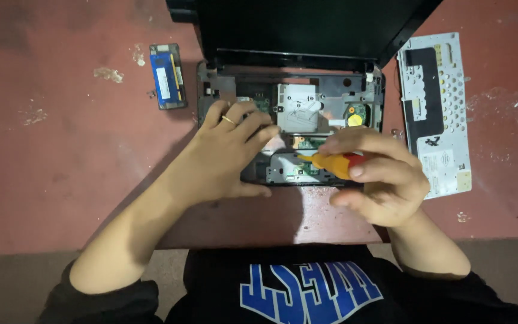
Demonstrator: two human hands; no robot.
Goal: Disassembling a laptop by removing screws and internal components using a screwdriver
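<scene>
My left hand (226, 153) flat, fingers spread, bracing opened laptop (292, 129). Right hand (379, 180) pinching screwdriver (331, 165), tip toward 9 o'clock. Risk: tip slips, gouges board. Memory stick (167, 75) at 10 o'clock.

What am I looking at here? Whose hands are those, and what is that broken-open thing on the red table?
A camera worn on a person's head looks down at their own two hands. On the worn red table lies a small black laptop with its cover off, so its metal insides show. The left hand rests flat on the laptop. The right hand holds an orange and red screwdriver handle. A blue memory card lies on the left, a silver metal plate with holes on the right.
</scene>
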